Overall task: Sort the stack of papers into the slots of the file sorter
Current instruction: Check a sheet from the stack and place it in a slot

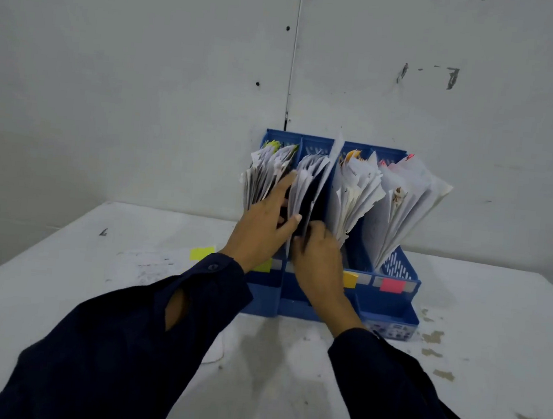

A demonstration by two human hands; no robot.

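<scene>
Blue plastic makes up the file sorter [390,308], which stands toward the far edge of the table [454,378], nearer its far right corner than its left, backed almost against the wall. All four slots already bulge with papers fanning out at the top, so we judge the sorting to be well along.

Our left hand [264,221] reaches into the gap between the first and second slots. Its fingers are straight and spread, the fingertips [290,177] lying against the first slot's papers [265,174] and the thumb pressing the second slot's bundle [308,185] aside. We hold it so, it seems, to keep the leaning sheets apart and open a mouth for the incoming one.

Our right hand [318,250] is curled at the foot of that second slot, pinching the lower edge of a tall sheet [336,154] that stands up above the rest; exactly how the fingertips meet the paper we cannot tell. Gripping low lets us steer the sheet straight down.

On the table by the sorter's left side lies a loose sheet [151,265] with a yellow tab [201,252], flat and apart from both hands — likely what remains of the stack. Coloured labels on the sorter's front, among them a pink one [392,285], seem to mark which slot takes which tab.
</scene>
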